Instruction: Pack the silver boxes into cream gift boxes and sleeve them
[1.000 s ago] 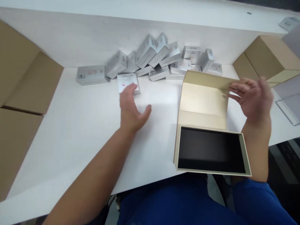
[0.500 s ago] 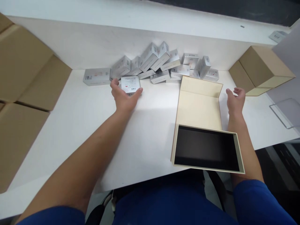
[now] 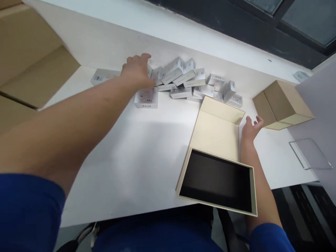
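Observation:
My left hand [image 3: 136, 71] reaches over the left end of a heap of small silver boxes [image 3: 172, 71], its thumb and fingers apart around a silver box [image 3: 149, 71] that it mostly hides. Whether it touches that box I cannot tell. Just below the hand, another silver box [image 3: 146, 98] lies flat on the table by itself. My right hand [image 3: 251, 128] is empty with its fingers apart, beside the raised lid [image 3: 217, 129] of a cream hinged box. The black-lined tray [image 3: 254, 190] of this box faces up near the front edge, with nothing inside.
Large brown cartons [image 3: 28, 52] stand on the left. Brown and cream boxes [image 3: 286, 105] are stacked at the right. A wire frame [image 3: 311, 154] is by the right wall, and a small silver box [image 3: 301, 76] rests on the ledge. The wall [image 3: 105, 45] bounds the table behind.
My left hand has let go of the silver box, which stays on the table, and has moved up to the heap. The view has tilted; my right hand remains beside the lid.

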### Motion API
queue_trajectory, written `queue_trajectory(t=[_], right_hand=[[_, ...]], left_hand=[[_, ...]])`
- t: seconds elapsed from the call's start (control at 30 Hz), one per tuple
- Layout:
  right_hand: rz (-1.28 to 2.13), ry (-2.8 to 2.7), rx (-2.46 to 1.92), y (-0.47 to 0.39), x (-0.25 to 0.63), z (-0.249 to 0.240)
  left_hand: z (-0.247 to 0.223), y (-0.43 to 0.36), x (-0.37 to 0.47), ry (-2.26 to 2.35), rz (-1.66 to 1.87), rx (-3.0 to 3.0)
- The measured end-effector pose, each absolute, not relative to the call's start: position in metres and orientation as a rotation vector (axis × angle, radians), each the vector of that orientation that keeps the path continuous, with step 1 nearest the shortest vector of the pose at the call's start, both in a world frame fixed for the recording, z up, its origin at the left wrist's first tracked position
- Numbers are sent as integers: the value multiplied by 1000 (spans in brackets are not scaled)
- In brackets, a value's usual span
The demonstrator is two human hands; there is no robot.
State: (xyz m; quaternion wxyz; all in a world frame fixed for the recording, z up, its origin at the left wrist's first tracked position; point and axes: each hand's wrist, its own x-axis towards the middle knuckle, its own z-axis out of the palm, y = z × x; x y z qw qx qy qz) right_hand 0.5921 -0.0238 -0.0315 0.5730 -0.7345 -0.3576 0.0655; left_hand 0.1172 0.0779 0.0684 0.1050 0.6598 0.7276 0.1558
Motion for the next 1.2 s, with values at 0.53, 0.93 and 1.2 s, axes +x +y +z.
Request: queue_trajectory(t=[0.53,0.93,1.2], right_hand=[[291,-823,-1661,-20,595,-40],[328,-842,-1619,-23,590,-36],[342,-844,-1609,-24,587,-34]], left_hand=[[47,102,50,2063,323,2036],[35,89,21,2107,577,2186],[70,52,26,1765,1232,2434]])
